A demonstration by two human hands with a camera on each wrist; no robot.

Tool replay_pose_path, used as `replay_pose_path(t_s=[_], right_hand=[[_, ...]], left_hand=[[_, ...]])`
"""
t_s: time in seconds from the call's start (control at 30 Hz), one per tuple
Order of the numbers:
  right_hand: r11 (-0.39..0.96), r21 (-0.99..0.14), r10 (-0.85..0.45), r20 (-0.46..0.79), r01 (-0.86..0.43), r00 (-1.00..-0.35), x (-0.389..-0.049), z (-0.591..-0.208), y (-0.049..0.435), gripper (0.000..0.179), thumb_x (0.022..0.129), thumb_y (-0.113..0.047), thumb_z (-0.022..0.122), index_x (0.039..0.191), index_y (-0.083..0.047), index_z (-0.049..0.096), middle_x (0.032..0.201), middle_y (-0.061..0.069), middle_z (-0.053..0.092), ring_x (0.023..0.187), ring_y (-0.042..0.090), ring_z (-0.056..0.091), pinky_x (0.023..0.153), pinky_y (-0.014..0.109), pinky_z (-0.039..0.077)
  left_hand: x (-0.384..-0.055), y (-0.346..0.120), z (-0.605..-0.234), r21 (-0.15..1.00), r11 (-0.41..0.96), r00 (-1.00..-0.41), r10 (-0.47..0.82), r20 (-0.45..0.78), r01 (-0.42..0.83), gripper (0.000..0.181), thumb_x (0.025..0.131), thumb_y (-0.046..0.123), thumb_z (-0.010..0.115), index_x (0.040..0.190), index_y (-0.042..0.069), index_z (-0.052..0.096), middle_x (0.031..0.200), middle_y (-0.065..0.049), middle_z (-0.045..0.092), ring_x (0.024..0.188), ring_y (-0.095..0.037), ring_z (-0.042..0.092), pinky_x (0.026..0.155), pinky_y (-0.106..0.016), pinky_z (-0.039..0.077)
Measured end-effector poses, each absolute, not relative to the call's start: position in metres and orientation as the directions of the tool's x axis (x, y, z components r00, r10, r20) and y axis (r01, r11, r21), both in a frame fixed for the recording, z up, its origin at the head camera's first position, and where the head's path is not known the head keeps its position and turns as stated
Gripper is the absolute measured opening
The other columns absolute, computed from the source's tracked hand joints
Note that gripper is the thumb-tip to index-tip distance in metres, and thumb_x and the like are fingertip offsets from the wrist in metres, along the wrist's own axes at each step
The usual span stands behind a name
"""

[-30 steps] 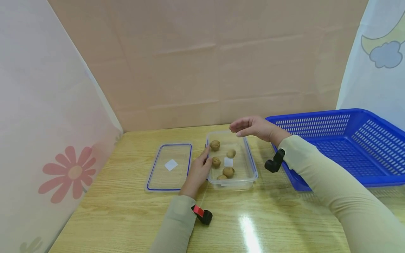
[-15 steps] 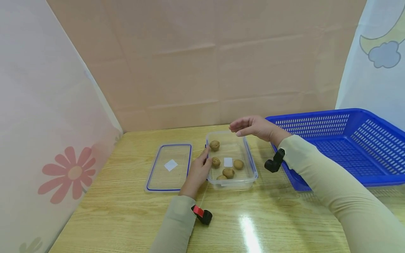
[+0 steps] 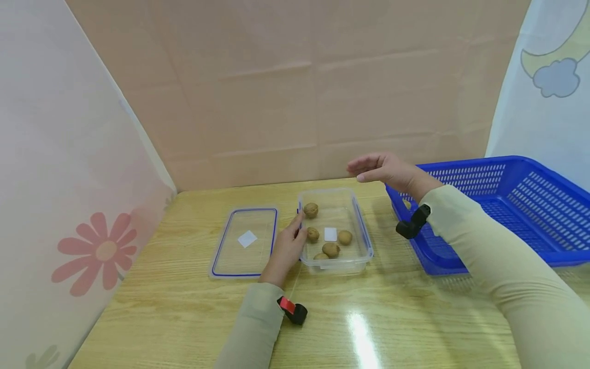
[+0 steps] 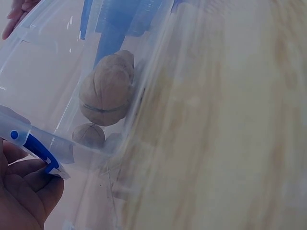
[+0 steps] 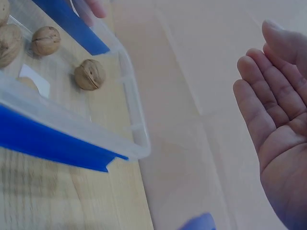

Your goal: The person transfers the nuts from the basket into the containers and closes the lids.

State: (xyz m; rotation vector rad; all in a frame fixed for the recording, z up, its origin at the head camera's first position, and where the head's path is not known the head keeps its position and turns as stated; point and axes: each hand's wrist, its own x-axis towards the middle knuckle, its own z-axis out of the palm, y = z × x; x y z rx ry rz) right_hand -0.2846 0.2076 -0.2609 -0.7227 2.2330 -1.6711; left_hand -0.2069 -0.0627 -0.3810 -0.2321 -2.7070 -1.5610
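Note:
A clear plastic food container (image 3: 352,205) with blue-edged side flaps stands on the wooden table, several walnuts (image 3: 311,210) lying loose in it. My left hand (image 3: 287,251) holds its left side, fingers and thumb at the blue flap (image 4: 41,149) in the left wrist view. Raised above the table behind the container's right far corner, my right hand (image 3: 389,171) has relaxed fingers and a bare palm (image 5: 283,139). A white square (image 3: 330,234) shows at the container's bottom among the walnuts.
Left of the container lies its clear lid (image 3: 244,259) with a blue seal and a white square. A blue perforated basket (image 3: 516,163) stands at the right under my right arm, with a walnut (image 3: 406,204) showing near its left wall. A paper backdrop (image 3: 258,92) rises behind the table.
A walnut rolled from the container's middle toward the near right and stopped beside the white square. My right hand lifted away rightward, off the container toward the basket. The left hand stayed put.

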Motion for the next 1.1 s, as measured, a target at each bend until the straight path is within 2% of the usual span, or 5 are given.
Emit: replay_pose_path(t_s=[0.3,0.6,0.8,0.97,1.1], right_hand=[[0.285,-0.921,-0.432,0.124,-0.266,-0.893,-0.284,-0.258,0.235,0.034,0.087,-0.005,0.062,0.120,-0.006,0.061,0.104,-0.014,0.066,0.101,0.002,0.060,0.086,0.015,0.046],[0.471,-0.856,-0.305,0.068,-0.213,-0.950,-0.284,-0.268,0.266,0.049,0.086,-0.021,0.066,0.129,-0.001,0.051,0.111,-0.011,0.065,0.103,0.002,0.059,0.085,0.012,0.044],[0.537,-0.820,-0.286,0.042,-0.197,-0.957,-0.287,-0.279,0.281,0.052,0.087,-0.024,0.065,0.131,-0.001,0.050,0.125,0.010,0.060,0.098,-0.005,0.058,0.099,0.034,0.042],[0.579,-0.796,-0.272,0.015,-0.176,-0.962,-0.289,-0.288,0.292,0.053,0.087,-0.023,0.065,0.130,0.001,0.050,0.127,0.016,0.057,0.093,-0.009,0.057,0.101,0.046,0.039],[0.618,-0.771,-0.265,-0.022,-0.152,-0.964,-0.288,-0.297,0.300,0.053,0.086,-0.023,0.066,0.129,0.004,0.050,0.128,0.021,0.055,0.104,0.007,0.059,0.101,0.053,0.037]], left_hand=[[-0.207,-0.062,-0.380,0.858,0.495,-0.988,0.127,0.083,0.136,0.049,0.098,0.023,0.042,0.145,0.020,0.031,0.149,0.002,0.029,0.136,-0.023,0.028,0.111,-0.040,0.025],[-0.206,-0.063,-0.379,0.864,0.485,-0.988,0.129,0.081,0.134,0.049,0.098,0.023,0.042,0.146,0.021,0.031,0.149,0.002,0.030,0.136,-0.022,0.029,0.111,-0.040,0.027],[-0.207,-0.064,-0.382,0.870,0.479,-0.990,0.121,0.067,0.118,0.049,0.098,0.024,0.040,0.146,0.022,0.030,0.149,0.002,0.029,0.136,-0.021,0.028,0.109,-0.040,0.032],[-0.207,-0.064,-0.384,0.867,0.482,-0.990,0.121,0.078,0.127,0.049,0.098,0.025,0.041,0.146,0.021,0.030,0.149,0.002,0.030,0.135,-0.022,0.032,0.107,-0.040,0.034],[-0.207,-0.064,-0.385,0.868,0.480,-0.989,0.124,0.075,0.126,0.049,0.098,0.024,0.041,0.146,0.021,0.029,0.149,0.001,0.029,0.133,-0.023,0.035,0.102,-0.040,0.039]])
